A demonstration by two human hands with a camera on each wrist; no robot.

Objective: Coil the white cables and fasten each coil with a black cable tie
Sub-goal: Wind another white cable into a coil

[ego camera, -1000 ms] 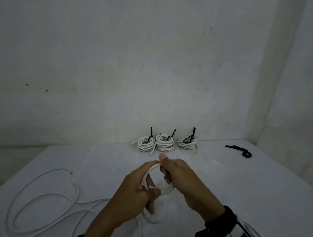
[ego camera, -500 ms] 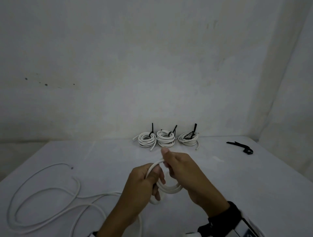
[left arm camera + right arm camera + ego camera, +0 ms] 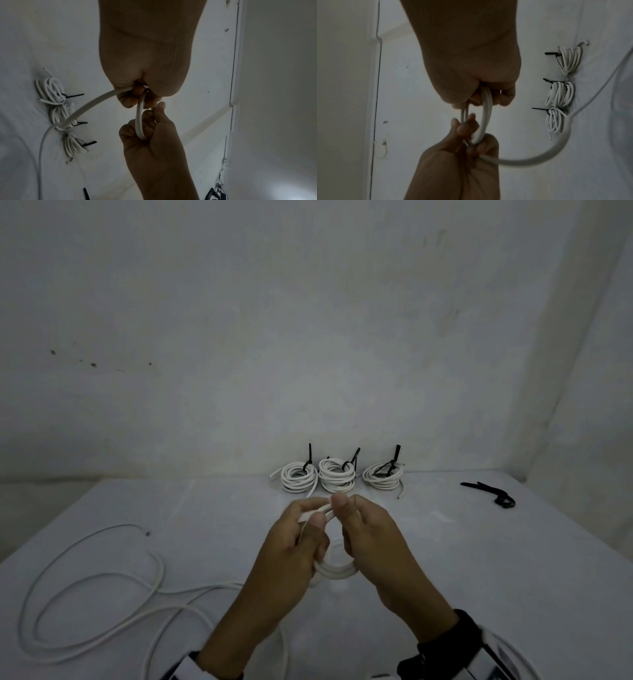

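Above the white table (image 3: 445,577) (pale walls (image 3: 308,320) behind), both hands (image 3: 337,546) grip the white cable (image 3: 337,571); three tied coils (image 3: 337,479) beyond.

White cable (image 3: 102,587), white coils (image 3: 337,474) with black ties (image 3: 352,458), white table (image 3: 479,559).

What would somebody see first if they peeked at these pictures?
Two hands, the left hand and right hand, hold a small white cable coil above the middle of the white table. Behind them, by the wall, sit three tied coils in a row.
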